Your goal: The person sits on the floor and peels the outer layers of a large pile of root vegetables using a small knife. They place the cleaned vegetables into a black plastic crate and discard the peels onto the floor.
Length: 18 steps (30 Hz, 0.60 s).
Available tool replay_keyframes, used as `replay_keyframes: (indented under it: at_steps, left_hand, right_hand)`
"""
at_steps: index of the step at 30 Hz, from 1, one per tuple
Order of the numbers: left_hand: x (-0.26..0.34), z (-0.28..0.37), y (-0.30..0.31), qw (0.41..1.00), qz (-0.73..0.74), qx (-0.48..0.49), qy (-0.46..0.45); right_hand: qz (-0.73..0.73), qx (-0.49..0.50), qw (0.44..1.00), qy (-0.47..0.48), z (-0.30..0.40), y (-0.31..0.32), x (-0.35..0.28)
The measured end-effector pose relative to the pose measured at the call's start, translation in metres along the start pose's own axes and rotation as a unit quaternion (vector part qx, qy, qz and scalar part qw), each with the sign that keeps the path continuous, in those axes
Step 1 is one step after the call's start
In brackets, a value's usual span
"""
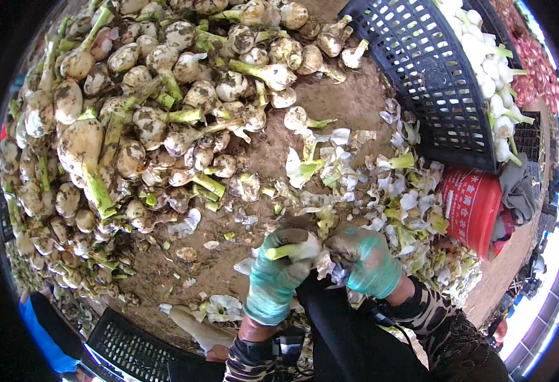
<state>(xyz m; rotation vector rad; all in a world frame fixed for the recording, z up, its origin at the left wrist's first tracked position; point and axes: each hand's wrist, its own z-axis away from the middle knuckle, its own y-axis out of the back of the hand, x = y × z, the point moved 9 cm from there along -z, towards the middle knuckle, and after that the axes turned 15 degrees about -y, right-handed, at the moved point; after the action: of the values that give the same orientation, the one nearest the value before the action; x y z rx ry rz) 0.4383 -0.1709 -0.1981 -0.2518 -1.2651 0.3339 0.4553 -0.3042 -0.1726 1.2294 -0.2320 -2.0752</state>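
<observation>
My left hand (273,279), in a green-coated glove, grips a white bulb (310,246) of an onion or garlic kind. Its short cut green stalk (281,252) points left across the fingers. Close beside it on the right, my right hand (371,263) wears the same sort of glove. Its fingers are curled in at the bulb's side, pinching loose papery skin (325,265) that hangs between the hands. The glove hides the right fingertips. Beyond both hands, discarded skins (340,167) litter the brown ground.
Soil-stained bulbs with cut stalks (150,126) are heaped at left. A dark plastic crate (434,76) stands upper right, with clean white bulbs (492,71) behind its wall. A red bucket (473,210) holds cloth (518,191). Another crate (126,341) and a person's blue garment (45,334) show lower left.
</observation>
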Motion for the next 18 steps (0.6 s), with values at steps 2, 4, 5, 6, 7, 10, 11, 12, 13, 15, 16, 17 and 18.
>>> replay_keyframes:
  at_steps: [2,4,5,6,7,10,11,12,13,15,16,17,18]
  left_hand:
    - [-0.007,0.003,0.003,0.999,0.012,0.035,0.025]
    - [-0.011,0.005,0.002,0.998,0.038,0.033,0.036]
    - [-0.013,0.006,0.004,0.998,0.039,0.037,0.043]
    - [-0.013,0.007,0.005,0.998,0.043,0.031,0.045]
    - [-0.013,0.008,0.006,0.997,0.049,0.028,0.046]
    - [-0.016,0.009,0.012,0.996,0.07,0.039,0.042]
    - [-0.019,0.011,0.014,0.985,0.149,0.068,0.055]
    - [-0.025,0.009,0.016,0.955,0.266,0.109,0.072]
    - [-0.029,0.009,0.016,0.917,0.362,0.144,0.084]
    - [-0.028,0.008,0.025,0.927,0.334,0.155,0.07]
    - [-0.031,0.006,0.023,0.91,0.377,0.156,0.079]
    - [-0.034,0.008,0.023,0.885,0.422,0.173,0.095]
    - [-0.041,0.01,0.024,0.872,0.432,0.196,0.122]
  right_hand:
    - [-0.03,-0.005,1.0,-0.005,-0.002,0.002,0.0]
    - [-0.021,0.033,0.999,-0.004,-0.005,0.01,0.001]
    - [-0.055,0.048,0.997,-0.012,-0.007,0.014,0.005]
    - [-0.072,0.059,0.995,-0.027,-0.01,0.016,0.01]
    - [-0.073,0.076,0.993,-0.053,-0.011,0.019,0.018]
    - [-0.065,0.079,0.993,-0.067,-0.014,0.019,0.027]
    - [-0.027,0.073,0.995,-0.064,-0.014,0.017,0.026]
    - [-0.015,0.073,0.994,-0.081,-0.015,0.018,0.029]
    - [0.009,0.067,0.994,-0.086,-0.015,0.019,0.029]
    - [0.06,0.074,0.994,-0.046,-0.014,0.021,0.014]
    - [0.087,0.089,0.992,-0.002,-0.01,0.024,0.001]
    - [0.13,0.106,0.985,0.043,-0.006,0.024,-0.013]
    - [0.082,0.067,0.992,0.067,-0.003,0.021,-0.022]
